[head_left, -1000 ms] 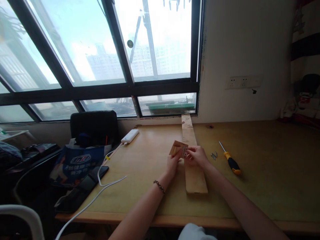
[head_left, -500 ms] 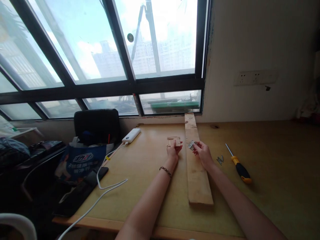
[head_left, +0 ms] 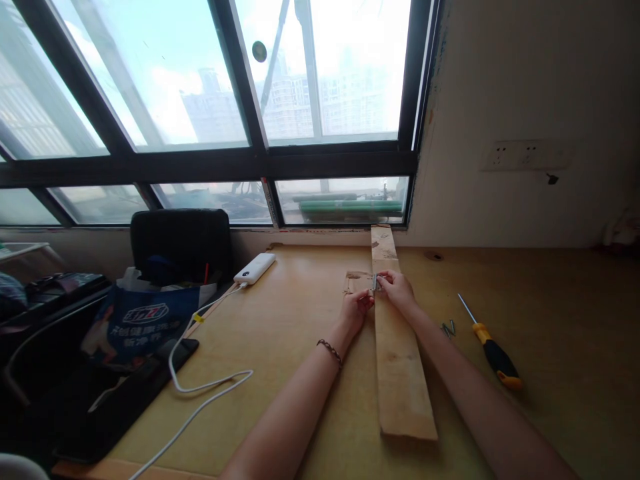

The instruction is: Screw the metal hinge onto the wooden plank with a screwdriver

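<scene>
My left hand (head_left: 356, 312) has its fingers closed at the lower right edge of a small wooden block (head_left: 357, 283), beside a long wooden plank (head_left: 404, 373). Between thumb and fingers, my right hand (head_left: 397, 291) pinches a small silver metal hinge (head_left: 375, 283). Turned edge-on, the hinge is at the block's right end, by the plank's left edge; whether it touches the block is hard to see. The plank lies lengthwise on the table, under my right hand. Fingers partly hide the hinge and the block's lower corner.
Right of the plank lie several screws (head_left: 448, 327) and a yellow-and-black screwdriver (head_left: 497, 357). A white power bank (head_left: 255, 268) with a white cable (head_left: 215, 385) sits at the left on the table (head_left: 295, 347). Beyond the left edge are a black chair (head_left: 181, 243) and a blue bag (head_left: 145, 323).
My right hand has brought the hinge left and turned it edge-on at the block's right end. My left fingers have shifted toward the block's lower right edge. The view has moved slightly.
</scene>
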